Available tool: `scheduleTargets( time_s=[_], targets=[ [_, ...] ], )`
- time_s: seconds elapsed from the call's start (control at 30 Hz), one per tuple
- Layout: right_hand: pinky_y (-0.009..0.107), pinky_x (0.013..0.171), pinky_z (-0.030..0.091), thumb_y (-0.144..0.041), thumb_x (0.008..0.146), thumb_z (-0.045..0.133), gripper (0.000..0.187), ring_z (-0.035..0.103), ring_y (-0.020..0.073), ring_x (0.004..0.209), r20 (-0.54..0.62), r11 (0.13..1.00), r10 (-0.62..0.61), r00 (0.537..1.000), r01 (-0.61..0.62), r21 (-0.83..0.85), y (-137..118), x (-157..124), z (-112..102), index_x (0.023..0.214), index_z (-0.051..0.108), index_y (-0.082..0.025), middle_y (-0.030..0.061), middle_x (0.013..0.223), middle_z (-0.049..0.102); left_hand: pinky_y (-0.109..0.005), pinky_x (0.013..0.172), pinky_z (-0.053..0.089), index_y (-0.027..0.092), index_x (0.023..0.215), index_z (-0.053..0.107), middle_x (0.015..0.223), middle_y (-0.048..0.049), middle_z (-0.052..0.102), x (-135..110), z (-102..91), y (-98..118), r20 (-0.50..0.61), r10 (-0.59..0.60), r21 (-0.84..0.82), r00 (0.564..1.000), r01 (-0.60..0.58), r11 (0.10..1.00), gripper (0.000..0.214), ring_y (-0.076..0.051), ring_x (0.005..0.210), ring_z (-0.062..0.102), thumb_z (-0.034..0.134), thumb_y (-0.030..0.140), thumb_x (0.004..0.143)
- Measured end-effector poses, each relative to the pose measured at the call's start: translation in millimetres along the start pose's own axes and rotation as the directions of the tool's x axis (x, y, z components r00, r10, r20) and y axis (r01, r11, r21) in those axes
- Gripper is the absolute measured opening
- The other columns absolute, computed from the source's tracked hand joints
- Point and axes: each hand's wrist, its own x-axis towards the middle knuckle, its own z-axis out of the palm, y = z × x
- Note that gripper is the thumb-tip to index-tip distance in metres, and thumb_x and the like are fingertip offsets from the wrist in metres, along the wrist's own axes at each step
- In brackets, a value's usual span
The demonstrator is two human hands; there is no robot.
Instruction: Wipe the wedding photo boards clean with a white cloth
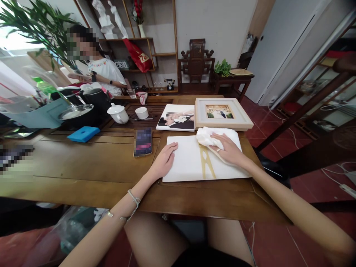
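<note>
A white board (183, 159) lies flat near the front edge of the wooden table, with a tan A-shaped piece (205, 161) on its face. My left hand (164, 159) rests along the board's left edge, fingers laid flat on top and holding nothing. Toward the upper right of the board, my right hand (226, 148) presses down on a bunched white cloth (205, 136), fingers over it. The cloth covers the upper end of the tan piece. Behind the board are a photo panel (178, 118) and a pale wooden frame (244, 120) around a small picture.
A phone (143, 142) lies left of the board on the table (91, 159). Farther left are a blue block (83, 134), a white teapot (118, 113), a white cup (141, 112) and a lidded pot (78, 115). Across the table sits another person (107, 70).
</note>
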Motion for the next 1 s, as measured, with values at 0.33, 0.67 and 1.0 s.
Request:
scheduleTargets(
  time_s=[0.33, 0.67, 1.0],
  targets=[
    [0.057, 0.118, 0.016, -0.031, 0.094, 0.047, 0.049, 0.034, 0.0248, 0.140, -0.001, 0.969, -0.195, 0.981, 0.193, 0.154, -51, -74, 12, 0.142, 0.041, -0.026, 0.0063, 0.144, 0.050, -0.050, 0.115, 0.033, 0.013, 0.127, 0.055, 0.139, -0.0161, 0.052, 0, -1.1, 2, 0.002, 0.000, -0.005, 1.000, 0.000, 1.000, 0.039, -0.025, 0.135, 0.044, 0.034, 0.020, 0.095],
    [0.057, 0.116, 0.020, -0.039, 0.095, 0.044, 0.047, 0.041, 0.0280, 0.135, -0.027, 0.991, -0.129, 0.991, 0.129, 0.019, -31, -22, 11, 0.136, 0.050, -0.018, 0.0131, 0.140, 0.054, -0.050, 0.115, 0.034, 0.013, 0.127, 0.055, 0.139, -0.0161, 0.052, 0, -0.9, 0, 0.007, 0.008, 0.003, 1.000, -0.008, 1.000, 0.038, -0.024, 0.135, 0.043, 0.034, 0.020, 0.095],
    [0.067, 0.111, 0.014, -0.020, 0.076, 0.057, 0.067, 0.025, 0.0457, 0.139, 0.184, 0.890, -0.120, 0.976, 0.188, -0.415, -87, -21, 32, 0.138, 0.044, 0.000, 0.0275, 0.146, 0.041, -0.051, 0.115, 0.033, 0.015, 0.128, 0.054, 0.139, -0.0152, 0.052, 0, -0.4, 0, 0.002, 0.011, 0.005, 1.000, -0.011, 1.000, 0.038, -0.024, 0.135, 0.044, 0.034, 0.019, 0.095]
  ],
)
